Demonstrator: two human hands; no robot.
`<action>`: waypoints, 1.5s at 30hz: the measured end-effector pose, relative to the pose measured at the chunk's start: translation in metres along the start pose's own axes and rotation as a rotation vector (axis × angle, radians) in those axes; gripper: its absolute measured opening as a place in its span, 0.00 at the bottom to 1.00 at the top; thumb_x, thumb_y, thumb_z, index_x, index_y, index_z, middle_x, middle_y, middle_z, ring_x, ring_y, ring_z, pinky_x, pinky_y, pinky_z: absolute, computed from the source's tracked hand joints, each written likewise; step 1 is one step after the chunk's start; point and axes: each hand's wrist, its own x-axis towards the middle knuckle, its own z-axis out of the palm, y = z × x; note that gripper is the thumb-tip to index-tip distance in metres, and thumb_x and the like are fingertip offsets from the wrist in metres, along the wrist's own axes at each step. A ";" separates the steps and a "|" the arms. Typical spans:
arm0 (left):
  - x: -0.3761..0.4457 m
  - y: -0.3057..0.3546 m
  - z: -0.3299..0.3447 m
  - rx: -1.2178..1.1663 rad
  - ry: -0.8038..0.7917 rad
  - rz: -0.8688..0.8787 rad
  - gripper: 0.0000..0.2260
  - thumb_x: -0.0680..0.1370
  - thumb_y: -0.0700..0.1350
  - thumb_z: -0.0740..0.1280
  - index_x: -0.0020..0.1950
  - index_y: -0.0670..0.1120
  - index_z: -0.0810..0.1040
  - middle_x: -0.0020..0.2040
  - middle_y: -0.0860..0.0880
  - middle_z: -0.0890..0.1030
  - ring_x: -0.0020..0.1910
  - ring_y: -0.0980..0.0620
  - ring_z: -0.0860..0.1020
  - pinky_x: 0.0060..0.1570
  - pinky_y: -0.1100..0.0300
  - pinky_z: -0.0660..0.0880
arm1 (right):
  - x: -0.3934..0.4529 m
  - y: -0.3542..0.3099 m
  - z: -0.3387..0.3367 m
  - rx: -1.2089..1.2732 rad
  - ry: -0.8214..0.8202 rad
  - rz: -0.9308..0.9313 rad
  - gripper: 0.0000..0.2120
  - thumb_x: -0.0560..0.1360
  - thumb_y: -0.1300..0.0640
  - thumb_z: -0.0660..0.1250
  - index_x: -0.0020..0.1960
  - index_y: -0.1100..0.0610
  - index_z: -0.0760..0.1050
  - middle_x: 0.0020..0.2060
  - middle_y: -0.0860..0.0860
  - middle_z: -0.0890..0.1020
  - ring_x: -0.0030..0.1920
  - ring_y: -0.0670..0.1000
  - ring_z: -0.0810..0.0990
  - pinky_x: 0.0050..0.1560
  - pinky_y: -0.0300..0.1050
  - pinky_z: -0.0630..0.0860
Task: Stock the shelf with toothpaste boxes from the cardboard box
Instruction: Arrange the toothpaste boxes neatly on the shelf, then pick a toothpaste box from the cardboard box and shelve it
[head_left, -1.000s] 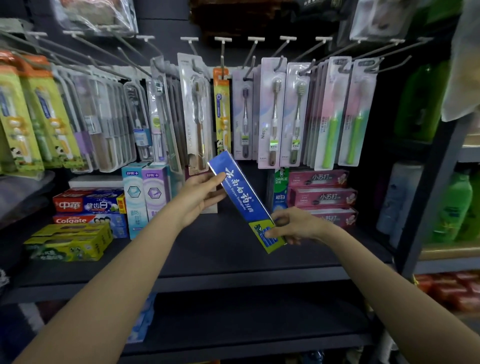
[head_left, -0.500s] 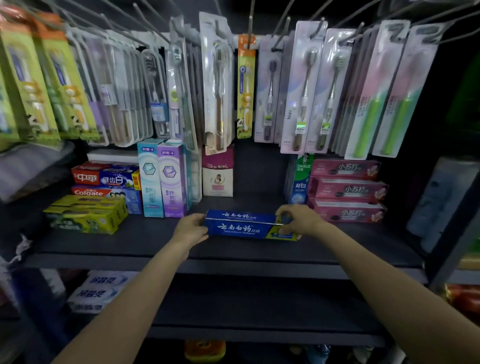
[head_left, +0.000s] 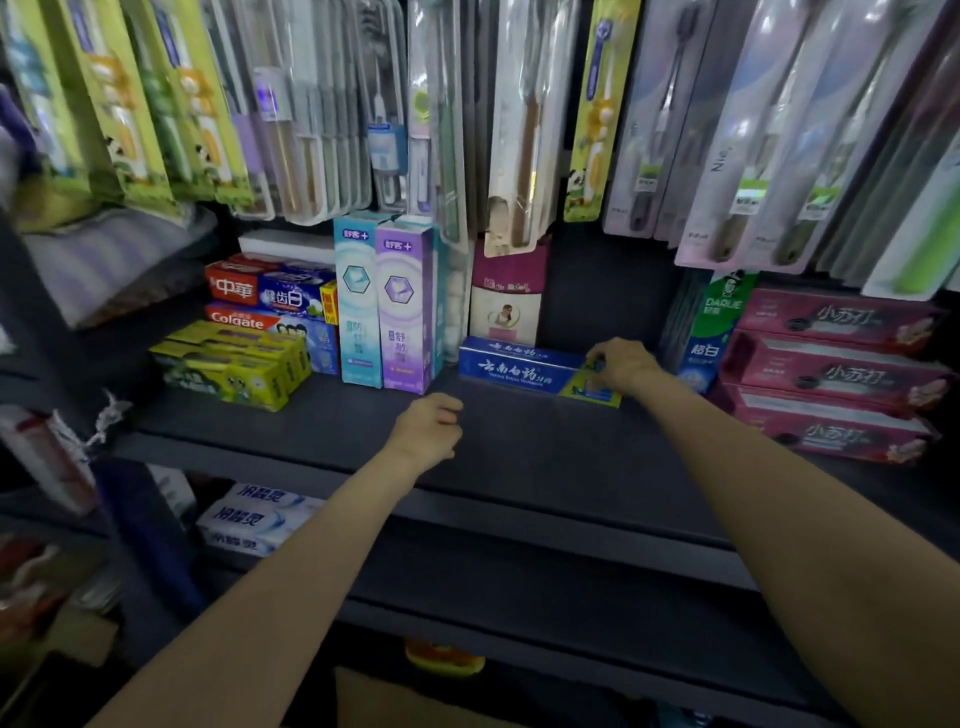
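Observation:
A blue toothpaste box (head_left: 519, 370) lies flat on the dark shelf (head_left: 545, 457), lengthwise along the back, in front of a maroon and white carton (head_left: 506, 301). My right hand (head_left: 623, 364) grips the box's right, green-tipped end with curled fingers. My left hand (head_left: 428, 428) is off the box, hovering over the shelf in front of its left end with fingers loosely curled and holding nothing. A brown cardboard surface (head_left: 415, 701) shows at the bottom edge, below the shelves.
Upright teal and purple boxes (head_left: 384, 306) stand left of the blue box, with yellow-green boxes (head_left: 234, 364) and Colgate boxes farther left. A green Darlie box (head_left: 711, 332) and stacked pink boxes (head_left: 831, 374) sit right. Toothbrush packs (head_left: 519, 130) hang low overhead. White boxes (head_left: 249, 514) lie on the lower shelf.
The blue box went from tilted in the air, held by both hands, down flat onto the shelf and back toward the rear. My left hand has let go and drawn back.

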 end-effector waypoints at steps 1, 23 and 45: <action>0.001 -0.002 0.000 -0.013 0.004 -0.003 0.16 0.76 0.30 0.60 0.62 0.40 0.73 0.55 0.43 0.74 0.52 0.48 0.74 0.46 0.59 0.76 | 0.004 0.000 0.002 0.000 0.014 0.000 0.21 0.75 0.59 0.67 0.68 0.56 0.70 0.66 0.57 0.72 0.64 0.58 0.72 0.61 0.48 0.70; -0.181 -0.312 0.052 0.474 -0.440 -0.226 0.10 0.78 0.37 0.59 0.56 0.41 0.77 0.54 0.45 0.80 0.53 0.49 0.77 0.49 0.63 0.70 | -0.245 -0.008 0.383 0.010 -0.692 -0.350 0.09 0.79 0.62 0.56 0.47 0.58 0.75 0.45 0.55 0.78 0.47 0.55 0.77 0.49 0.49 0.72; -0.226 -0.473 0.057 0.408 -0.366 -0.528 0.08 0.78 0.36 0.59 0.51 0.41 0.77 0.45 0.49 0.78 0.45 0.54 0.76 0.46 0.67 0.71 | -0.288 -0.037 0.614 -0.442 -0.774 -0.400 0.22 0.75 0.64 0.61 0.68 0.66 0.63 0.65 0.63 0.72 0.67 0.62 0.67 0.68 0.56 0.61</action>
